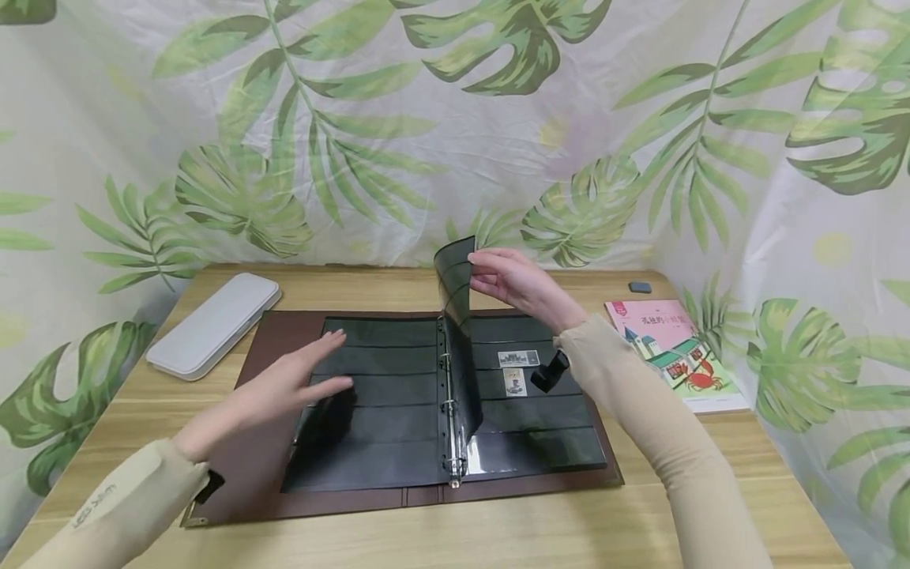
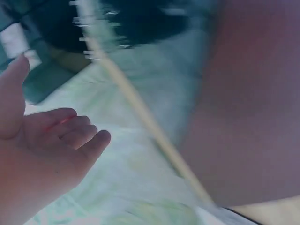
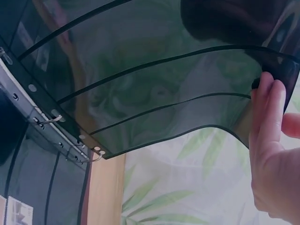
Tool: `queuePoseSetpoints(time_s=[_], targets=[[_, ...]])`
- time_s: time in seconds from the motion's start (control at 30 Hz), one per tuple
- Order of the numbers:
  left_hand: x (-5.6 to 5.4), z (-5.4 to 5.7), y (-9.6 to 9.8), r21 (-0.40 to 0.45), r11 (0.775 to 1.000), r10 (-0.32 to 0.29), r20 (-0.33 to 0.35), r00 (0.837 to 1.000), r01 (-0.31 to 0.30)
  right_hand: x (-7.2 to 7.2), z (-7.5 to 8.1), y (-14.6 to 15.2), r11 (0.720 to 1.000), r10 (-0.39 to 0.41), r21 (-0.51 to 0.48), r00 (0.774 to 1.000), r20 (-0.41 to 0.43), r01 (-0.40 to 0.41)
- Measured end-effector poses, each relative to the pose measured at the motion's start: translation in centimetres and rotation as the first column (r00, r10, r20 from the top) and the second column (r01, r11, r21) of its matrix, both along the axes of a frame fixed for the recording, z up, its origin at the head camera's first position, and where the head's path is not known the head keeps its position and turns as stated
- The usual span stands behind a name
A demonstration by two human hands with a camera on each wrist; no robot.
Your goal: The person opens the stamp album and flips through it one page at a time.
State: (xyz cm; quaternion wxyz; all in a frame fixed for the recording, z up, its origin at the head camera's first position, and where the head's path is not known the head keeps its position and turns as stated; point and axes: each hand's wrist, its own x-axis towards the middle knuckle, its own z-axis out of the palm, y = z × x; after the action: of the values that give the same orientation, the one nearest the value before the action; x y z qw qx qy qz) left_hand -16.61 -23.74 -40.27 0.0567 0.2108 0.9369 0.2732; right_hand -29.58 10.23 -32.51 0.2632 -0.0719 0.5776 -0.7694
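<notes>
Above the binder (image 1: 245, 462), right hand (image 1: 517, 283) pinches raised page (image 1: 456, 296); left hand (image 1: 280, 386), thumb and fingers parted, empty. Tugging against rings (image 1: 448, 406) could tear it.

the lifted page (image 1: 453, 278) looks like smooth, glossy black plastic; the binder rings (image 1: 448, 406) at the centre are shiny metal. the brown cover (image 1: 242, 474) looks matt. the desk (image 1: 512, 533) looks like smooth, grained wood. across the top, the leaf-printed curtain (image 1: 490, 170), cloth-like, is creased with a faint sheen.
</notes>
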Motion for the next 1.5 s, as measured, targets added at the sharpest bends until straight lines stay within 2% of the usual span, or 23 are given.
queuePoseSetpoints(time_s=[0.13, 0.23, 0.33, 0.47, 0.6, 0.73, 0.8, 0.93, 1.17, 1.23, 1.33, 1.4, 1.47, 1.5], targets=[[-1.2, 3.5, 3.0, 0.081, 0.997, 0.012, 0.05, 0.999, -0.016, 0.1, 0.5, -0.8, 1.0, 0.005, 0.019, 1.0, -0.005, -0.005], [-2.0, 5.6, 5.6, 0.137, 0.99, 0.022, 0.106, 0.994, -0.037, 0.2, 0.6, -1.3, 1.0, -0.005, 0.03, 1.0, 0.005, 0.005], [-2.3, 7.3, 8.2, 0.196, 0.979, 0.026, 0.161, 0.987, -0.057, 0.2, 0.6, -1.7, 0.999, -0.02, 0.04, 1.0, 0.009, 0.019], [-2.0, 8.9, 10.9, 0.284, 0.957, 0.003, 0.221, 0.975, -0.067, 0.3, 0.6, -2.0, 0.998, -0.018, 0.053, 1.0, 0.002, 0.018], [-1.2, 9.7, 12.6, 0.322, 0.945, -0.022, 0.233, 0.972, -0.056, 0.2, 0.7, -2.1, 0.996, -0.013, 0.083, 1.0, -0.009, 0.013], [-0.9, 10.0, 12.9, 0.317, 0.946, -0.016, 0.245, 0.969, -0.065, 0.4, 0.9, -1.8, 0.991, 0.003, 0.134, 0.999, -0.037, 0.002], [-0.9, 10.0, 12.6, 0.328, 0.942, -0.024, 0.264, 0.964, -0.066, 0.5, 0.9, -1.7, 0.986, 0.026, 0.169, 0.997, -0.067, -0.015], [-0.8, 9.8, 11.7, 0.385, 0.921, -0.067, 0.304, 0.95, -0.058, 0.5, 0.2, -1.5, 0.966, 0.073, 0.256, 0.988, -0.139, -0.035], [-0.1, 9.3, 9.6, 0.431, 0.897, -0.072, 0.361, 0.93, -0.098, 0.3, -2.2, 0.9, 0.933, 0.106, 0.359, 0.977, -0.185, -0.034], [0.0, 9.1, 9.1, 0.441, 0.891, -0.073, 0.371, 0.926, -0.106, 0.3, -3.0, 2.0, 0.911, 0.126, 0.41, 0.971, -0.203, -0.033], [0.2, 8.9, 8.4, 0.447, 0.886, -0.069, 0.396, 0.916, -0.127, 0.2, -4.4, 3.9, 0.849, 0.192, 0.528, 0.947, -0.259, -0.027], [0.2, 8.7, 7.9, 0.47, 0.872, -0.078, 0.409, 0.909, -0.137, 0.1, -5.7, 5.2, 0.777, 0.271, 0.63, 0.906, -0.325, -0.006], [0.3, 8.4, 7.4, 0.484, 0.863, -0.081, 0.419, 0.904, -0.147, 0.1, -7.0, 6.6, 0.693, 0.357, 0.72, 0.851, -0.384, 0.034], [0.4, 8.2, 7.2, 0.495, 0.857, -0.086, 0.411, 0.907, -0.143, 0.1, -7.6, 7.3, 0.653, 0.386, 0.755, 0.832, -0.399, 0.058]])
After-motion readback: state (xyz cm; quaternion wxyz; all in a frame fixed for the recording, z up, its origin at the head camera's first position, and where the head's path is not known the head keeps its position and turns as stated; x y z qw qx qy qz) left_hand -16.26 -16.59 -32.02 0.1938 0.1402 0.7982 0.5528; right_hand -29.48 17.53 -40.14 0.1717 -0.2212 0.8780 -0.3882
